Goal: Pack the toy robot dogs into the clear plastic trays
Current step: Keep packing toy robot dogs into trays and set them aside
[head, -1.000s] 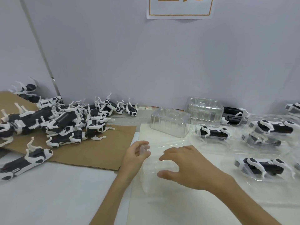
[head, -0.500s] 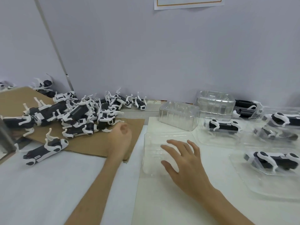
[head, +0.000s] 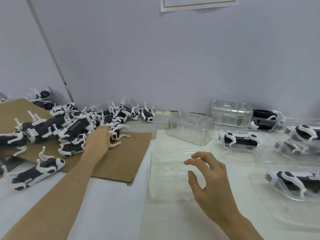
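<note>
My left hand (head: 99,141), centre left of frame, fingers curled round toy dog (head: 115,134) at right edge of pile (head: 52,126) on cardboard (head: 124,161). Empty tray (head: 166,172) lies lower right of it, under my right hand (head: 210,175), which hovers loose-fingered, holding nothing. Dog's long axis hidden by my fingers.

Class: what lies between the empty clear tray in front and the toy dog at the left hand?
Head view: bare brown cardboard, then a strip of white table, lie between the toy dog and the empty tray.
</note>
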